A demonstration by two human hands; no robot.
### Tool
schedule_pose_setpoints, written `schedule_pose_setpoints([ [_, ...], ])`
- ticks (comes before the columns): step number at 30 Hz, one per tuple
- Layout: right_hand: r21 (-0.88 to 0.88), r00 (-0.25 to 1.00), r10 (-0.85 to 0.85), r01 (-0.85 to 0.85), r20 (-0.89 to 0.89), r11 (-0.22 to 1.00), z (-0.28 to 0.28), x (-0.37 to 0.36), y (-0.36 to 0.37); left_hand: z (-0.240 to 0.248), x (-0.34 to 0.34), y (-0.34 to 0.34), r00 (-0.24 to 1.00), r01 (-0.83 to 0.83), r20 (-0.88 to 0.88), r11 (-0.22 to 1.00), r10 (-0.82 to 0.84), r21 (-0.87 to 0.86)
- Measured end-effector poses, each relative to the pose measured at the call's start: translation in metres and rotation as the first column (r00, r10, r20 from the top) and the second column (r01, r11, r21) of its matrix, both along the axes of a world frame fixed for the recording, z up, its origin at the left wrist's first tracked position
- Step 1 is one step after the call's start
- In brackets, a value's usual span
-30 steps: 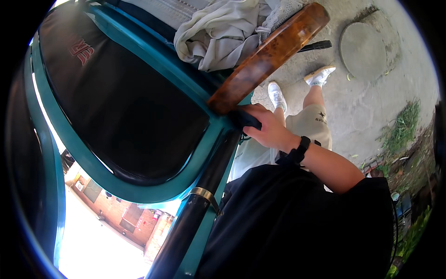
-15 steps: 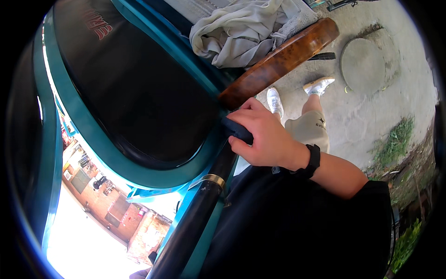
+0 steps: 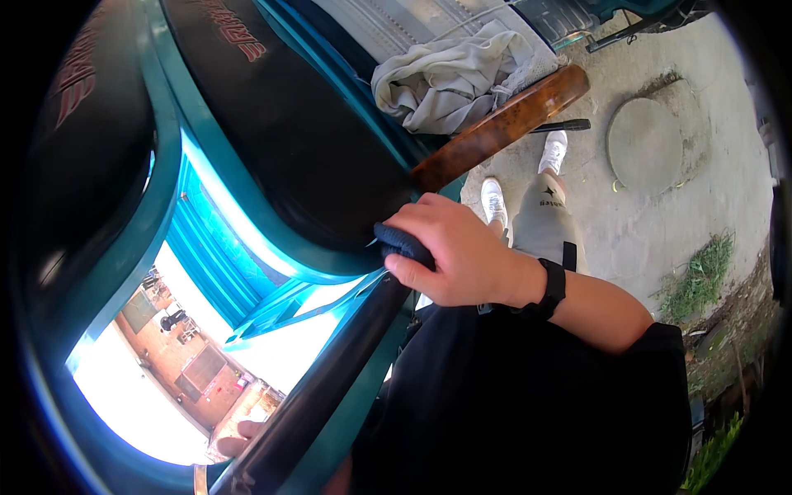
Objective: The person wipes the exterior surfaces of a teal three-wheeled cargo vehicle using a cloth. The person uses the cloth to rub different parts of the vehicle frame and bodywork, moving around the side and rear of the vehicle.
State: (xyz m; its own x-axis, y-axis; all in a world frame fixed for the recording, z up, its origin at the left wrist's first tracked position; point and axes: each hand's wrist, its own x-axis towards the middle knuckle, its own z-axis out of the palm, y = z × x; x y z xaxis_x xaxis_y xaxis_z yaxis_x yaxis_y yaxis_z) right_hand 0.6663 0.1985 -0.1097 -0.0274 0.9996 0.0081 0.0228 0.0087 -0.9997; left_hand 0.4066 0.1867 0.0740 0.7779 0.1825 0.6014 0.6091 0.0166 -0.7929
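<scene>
My right hand (image 3: 462, 252), with a black band on its wrist, is closed around a bunched dark cloth (image 3: 403, 245) with a ribbed look. It presses the cloth against the teal frame near the upper end of a black bar (image 3: 330, 371). Just beyond the knuckles are a black padded panel (image 3: 280, 124) and a glossy brown wood-grain armrest (image 3: 503, 128). Low on the left, part of my left hand (image 3: 235, 440) shows past the black bar, its fingertips curled by the bar's lower end. The rest of that hand is hidden.
A second black panel (image 3: 91, 148) stands at the left in the teal frame (image 3: 165, 91). Through the opening, a brick wall (image 3: 198, 371) shows in glare. A crumpled grey cloth (image 3: 454, 78) lies behind the armrest. A round concrete cover (image 3: 648, 144) sits in the floor.
The padded panels appear farther up and right, showing more of the opening and the second panel. My right hand and cloth have shifted slightly left along the frame. More left-hand fingers show.
</scene>
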Motion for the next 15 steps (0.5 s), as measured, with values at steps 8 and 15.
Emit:
schedule_pose_setpoints([
  [8, 0.232, 0.986, 0.148, -0.126, -0.081, 0.964, 0.068, 0.013, 0.026, -0.006, 0.024, -0.007, 0.981, -0.161, -0.098, 0.986, 0.165, 0.046],
  [15, 0.693, 0.978, 0.185, -0.200, 0.098, 0.692, 0.099, 0.006, 0.086, -0.009, 0.072, -0.012, 0.335, 0.549, 0.942, 0.808, 0.021, -0.213],
])
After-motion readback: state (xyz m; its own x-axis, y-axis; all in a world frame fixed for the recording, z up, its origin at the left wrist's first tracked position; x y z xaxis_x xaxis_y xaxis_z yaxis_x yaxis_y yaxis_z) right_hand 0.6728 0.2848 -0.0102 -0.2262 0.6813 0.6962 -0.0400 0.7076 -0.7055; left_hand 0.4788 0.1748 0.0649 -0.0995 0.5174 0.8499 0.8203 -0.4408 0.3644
